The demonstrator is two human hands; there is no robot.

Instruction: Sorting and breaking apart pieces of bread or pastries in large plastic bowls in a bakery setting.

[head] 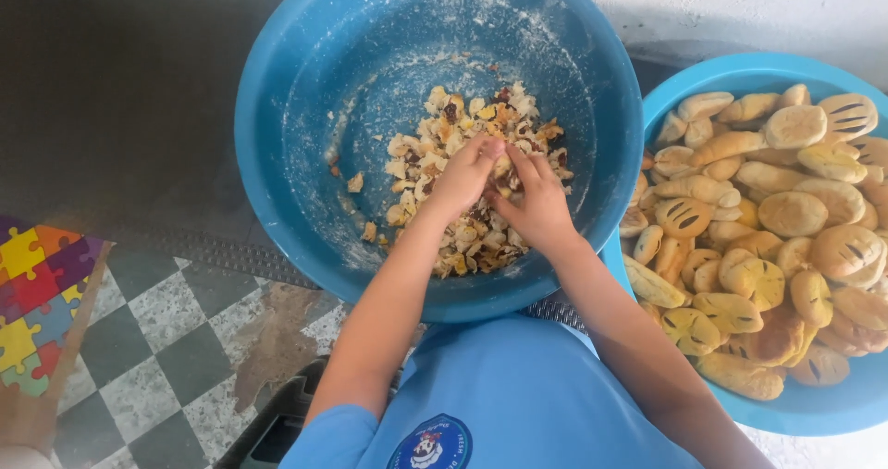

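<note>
A big blue basin (277,154), dusted with flour, holds a heap of torn bread pieces (444,122) with dark bits in it. Both my hands are down in that heap. My left hand (465,178) and my right hand (536,205) meet at the fingertips and pinch one small piece of bread (502,166) between them. My arms come up from the bottom of the view, out of blue sleeves.
A second blue basin (703,71) at the right is piled with baked buns (786,215), some slashed on top. A checkered tile floor (157,339) lies at the lower left, with a coloured puzzle-pattern mat (32,293) at the left edge.
</note>
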